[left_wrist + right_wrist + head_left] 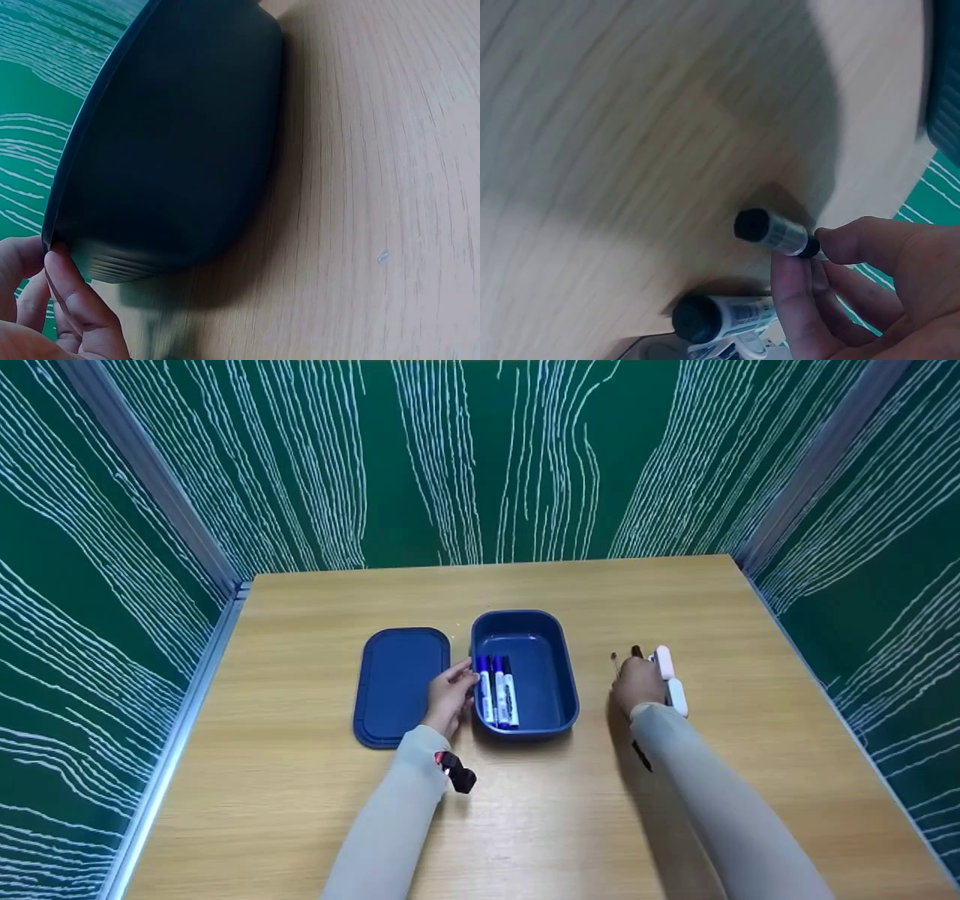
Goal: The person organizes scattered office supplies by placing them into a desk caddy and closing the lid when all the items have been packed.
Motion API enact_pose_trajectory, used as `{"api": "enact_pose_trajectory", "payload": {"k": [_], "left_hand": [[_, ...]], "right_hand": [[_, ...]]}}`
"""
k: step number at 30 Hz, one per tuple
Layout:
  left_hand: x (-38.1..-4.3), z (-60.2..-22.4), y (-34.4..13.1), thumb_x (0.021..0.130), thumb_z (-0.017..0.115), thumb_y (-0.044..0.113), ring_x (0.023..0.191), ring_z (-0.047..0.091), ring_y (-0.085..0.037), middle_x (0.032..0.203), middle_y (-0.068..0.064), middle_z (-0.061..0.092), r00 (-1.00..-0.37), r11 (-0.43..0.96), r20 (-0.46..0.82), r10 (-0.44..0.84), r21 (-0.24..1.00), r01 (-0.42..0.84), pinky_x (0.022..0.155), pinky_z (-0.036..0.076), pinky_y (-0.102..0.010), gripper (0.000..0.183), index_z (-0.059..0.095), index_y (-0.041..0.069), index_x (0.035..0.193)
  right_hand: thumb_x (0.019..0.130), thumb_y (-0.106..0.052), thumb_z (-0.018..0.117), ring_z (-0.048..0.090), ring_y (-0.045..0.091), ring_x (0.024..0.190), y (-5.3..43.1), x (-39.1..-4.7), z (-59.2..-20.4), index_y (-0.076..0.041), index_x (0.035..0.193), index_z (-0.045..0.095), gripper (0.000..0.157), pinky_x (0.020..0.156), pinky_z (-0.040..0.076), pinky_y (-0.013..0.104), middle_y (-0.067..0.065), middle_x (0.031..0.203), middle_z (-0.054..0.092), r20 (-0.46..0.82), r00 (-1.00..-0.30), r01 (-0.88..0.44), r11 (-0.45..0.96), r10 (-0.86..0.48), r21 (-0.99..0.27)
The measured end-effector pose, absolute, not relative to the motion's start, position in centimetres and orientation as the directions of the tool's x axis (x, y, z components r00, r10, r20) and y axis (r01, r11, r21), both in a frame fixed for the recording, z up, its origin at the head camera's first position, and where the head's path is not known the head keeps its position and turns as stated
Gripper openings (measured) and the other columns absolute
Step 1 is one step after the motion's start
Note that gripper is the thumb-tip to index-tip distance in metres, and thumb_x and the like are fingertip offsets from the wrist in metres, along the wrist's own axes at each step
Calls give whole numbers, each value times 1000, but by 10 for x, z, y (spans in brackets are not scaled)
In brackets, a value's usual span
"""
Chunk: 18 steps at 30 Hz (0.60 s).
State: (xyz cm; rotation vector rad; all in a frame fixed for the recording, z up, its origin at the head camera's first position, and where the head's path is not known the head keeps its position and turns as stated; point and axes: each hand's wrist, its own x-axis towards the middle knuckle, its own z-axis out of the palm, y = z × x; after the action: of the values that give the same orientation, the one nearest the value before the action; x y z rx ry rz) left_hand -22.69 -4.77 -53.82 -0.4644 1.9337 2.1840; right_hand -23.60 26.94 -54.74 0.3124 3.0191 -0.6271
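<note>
A deep blue box point(564, 679) stands on the table without its lid. My left hand point(452, 694) pinches its left rim, thumb and fingers on either side, as the left wrist view shows. Several markers point(499, 694) with white barrels lie side by side along the box's left wall. Right of the box, my right hand point(640, 684) pinches a slim pen point(784, 234) with a black end and a clear barrel between thumb and fingertips. Just beside those fingers lies a thicker marker point(739, 316) with a black end.
Left of the box the flat blue lid point(401, 686) lies on the wooden table point(300, 780). Two small white rounded objects point(664, 662) sit by the right hand. Green walls point(480, 465) with white lines enclose the table's back and sides.
</note>
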Motion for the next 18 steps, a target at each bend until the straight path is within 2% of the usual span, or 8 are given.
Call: {"api": "enact_pose_trajectory", "payload": {"k": [2,5,11,18], "left_hand": [[-227,-538,-48,91,64,7,84,58,-9,129,-16,62,-933,-132,-354,-70,930,-343,53,47,-14,44,60,8,135],[-227,-537,-48,92,64,7,84,58,-10,129,-15,62,-930,-135,-361,-72,927,-349,52,47,-14,44,61,9,135],[-227,-538,-48,92,64,7,82,58,-10,127,-14,63,-929,-134,-363,-74,927,-351,53,47,-14,43,61,9,135],[-227,-538,-48,91,64,6,83,59,-10,127,-15,63,-932,-141,-355,-71,929,-342,53,48,-15,45,59,8,136]], "right_hand": [[90,-3,58,61,26,67,266,-235,-545,4,81,69,15,62,53,45,18,77,69,-95,-979,202,886,178,-418],[90,-5,62,65,29,75,260,-234,-539,4,90,71,13,69,54,46,18,83,70,-109,-978,207,861,176,-465],[90,-6,60,68,38,93,251,-232,-527,8,107,70,24,82,56,51,25,102,71,-89,-980,195,806,175,-559],[90,-8,60,65,38,103,240,-233,-512,8,116,67,32,90,54,48,27,114,68,-112,-974,218,685,197,-695]]}}
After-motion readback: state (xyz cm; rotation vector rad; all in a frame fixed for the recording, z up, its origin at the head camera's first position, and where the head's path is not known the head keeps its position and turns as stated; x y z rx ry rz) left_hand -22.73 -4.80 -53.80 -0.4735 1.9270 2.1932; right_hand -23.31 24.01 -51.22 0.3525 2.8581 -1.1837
